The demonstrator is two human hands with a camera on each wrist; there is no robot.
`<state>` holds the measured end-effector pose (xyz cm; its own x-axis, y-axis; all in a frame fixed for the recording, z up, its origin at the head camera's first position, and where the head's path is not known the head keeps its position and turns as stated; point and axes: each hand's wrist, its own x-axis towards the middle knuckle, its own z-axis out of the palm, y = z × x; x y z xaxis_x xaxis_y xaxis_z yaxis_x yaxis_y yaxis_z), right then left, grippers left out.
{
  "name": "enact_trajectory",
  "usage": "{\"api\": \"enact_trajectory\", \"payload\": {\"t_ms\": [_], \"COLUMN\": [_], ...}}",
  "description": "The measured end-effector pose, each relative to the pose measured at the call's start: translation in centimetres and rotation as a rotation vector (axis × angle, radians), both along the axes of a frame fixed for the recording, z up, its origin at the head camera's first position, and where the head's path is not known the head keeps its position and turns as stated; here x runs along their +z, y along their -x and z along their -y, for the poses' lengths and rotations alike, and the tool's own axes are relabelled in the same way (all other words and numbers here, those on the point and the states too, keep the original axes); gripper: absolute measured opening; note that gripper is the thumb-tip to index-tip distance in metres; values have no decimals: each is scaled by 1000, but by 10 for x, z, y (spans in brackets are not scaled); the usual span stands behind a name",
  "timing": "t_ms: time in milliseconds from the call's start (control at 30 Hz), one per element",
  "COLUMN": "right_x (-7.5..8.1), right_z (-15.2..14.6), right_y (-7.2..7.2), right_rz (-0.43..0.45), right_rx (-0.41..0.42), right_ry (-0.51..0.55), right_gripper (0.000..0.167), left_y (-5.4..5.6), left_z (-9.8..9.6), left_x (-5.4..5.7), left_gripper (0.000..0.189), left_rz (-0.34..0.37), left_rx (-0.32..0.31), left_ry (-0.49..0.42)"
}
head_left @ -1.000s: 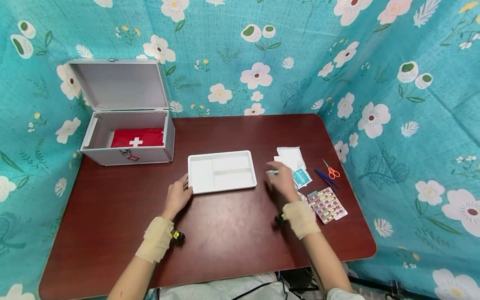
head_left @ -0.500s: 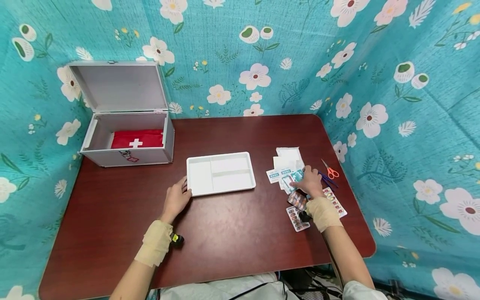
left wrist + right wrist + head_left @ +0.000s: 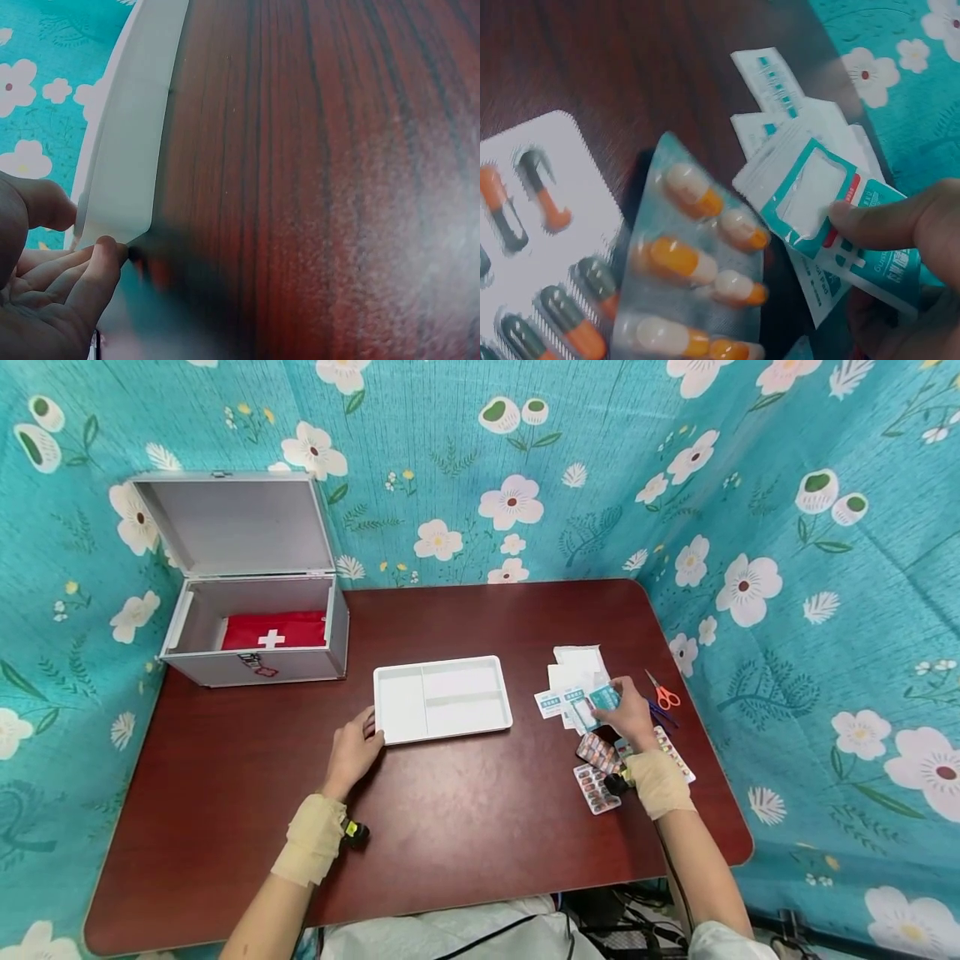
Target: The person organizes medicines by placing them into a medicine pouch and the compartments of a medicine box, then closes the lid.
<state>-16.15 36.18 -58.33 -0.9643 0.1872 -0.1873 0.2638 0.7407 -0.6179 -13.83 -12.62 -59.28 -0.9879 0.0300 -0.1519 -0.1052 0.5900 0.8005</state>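
Observation:
My left hand (image 3: 352,753) pinches the near left corner of a white divided tray (image 3: 401,703); in the left wrist view the thumb presses its side wall (image 3: 131,135) and the fingertips meet at the corner. Over at the right, my right hand (image 3: 632,717) pinches a teal-and-white dressing packet (image 3: 810,189), thumb on its printed face. White-and-blue packets (image 3: 550,703) and white gauze packets (image 3: 577,662) lie spread beneath and beyond it. Close to that hand are a blister pack of orange-and-white capsules (image 3: 676,270) and one of grey-and-orange capsules (image 3: 555,232).
Orange-handled scissors (image 3: 664,695) and blue tweezers (image 3: 663,715) lie near the table's right edge, with another blister pack (image 3: 678,757) partly behind the right wrist. An open metal case (image 3: 300,670) holding a red pouch (image 3: 243,631) stands at the back left.
My right hand has moved right from the left side of the packets, taken hold of the teal dressing packet and raised it slightly. My left hand has stayed at the tray.

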Motion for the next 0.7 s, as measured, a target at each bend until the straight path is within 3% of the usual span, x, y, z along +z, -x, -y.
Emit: {"api": "enact_trajectory", "payload": {"t_ms": [167, 367, 567, 700], "right_x": [1, 10, 24, 43], "right_z": [-4, -4, 6, 29], "right_y": [2, 3, 3, 6], "right_rz": [-78, -127, -177, -205], "right_rx": [-34, -65, -93, -40], "right_ry": [100, 334, 433, 480], "right_gripper": [63, 64, 68, 66], "left_y": [1, 1, 1, 1], "left_z": [1, 3, 3, 2], "left_x": [-1, 2, 1, 0], "left_gripper": [53, 54, 54, 54], "left_rz": [9, -2, 6, 2], "left_rx": [9, 10, 7, 5], "left_ry": [-18, -43, -49, -47]}}
